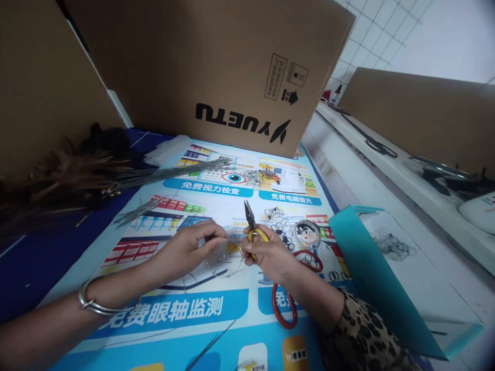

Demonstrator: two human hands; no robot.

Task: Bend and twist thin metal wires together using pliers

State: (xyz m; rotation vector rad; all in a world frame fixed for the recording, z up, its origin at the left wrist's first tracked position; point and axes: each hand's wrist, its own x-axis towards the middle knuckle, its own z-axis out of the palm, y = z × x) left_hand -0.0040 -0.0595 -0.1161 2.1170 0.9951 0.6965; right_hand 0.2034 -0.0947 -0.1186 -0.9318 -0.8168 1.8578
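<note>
- A thin wire (226, 267), bent into loose loops, lies low over the near middle of a printed poster (216, 203), strung between the two hands.
- The left hand (189, 250) has its fingers curled in, thumb and fingertips pinched on the wire's left end; a silver bangle (91, 303) sits on its wrist.
- The right hand (270, 255) is closed around yellow-handled needle-nose pliers (250, 220), whose dark tips point to the far side. Its fingertips also meet the wire's right end; how the jaws stand cannot be told.
- A leopard-print sleeve (359, 330) covers the right forearm, which crosses red-handled scissors (284, 309) lying on the poster.
- Small wire rings (279, 222) are scattered just beyond the right hand, beside a clear round reel (307, 234).
- The poster carries Chinese headings: "免费视力检查" and "免费电脑验光" on the far side, "免费眼轴监测" near the hands.
- A bundle of straight wire rods (174, 172) lies far left on the poster, its ends reaching into a heap of brown feathers (58, 180).
- A cardboard box (193, 62) stands at the poster's far edge, the brand "YUETU" printed upside down on its face.
- A teal folder (367, 268) leans at the right.
</note>
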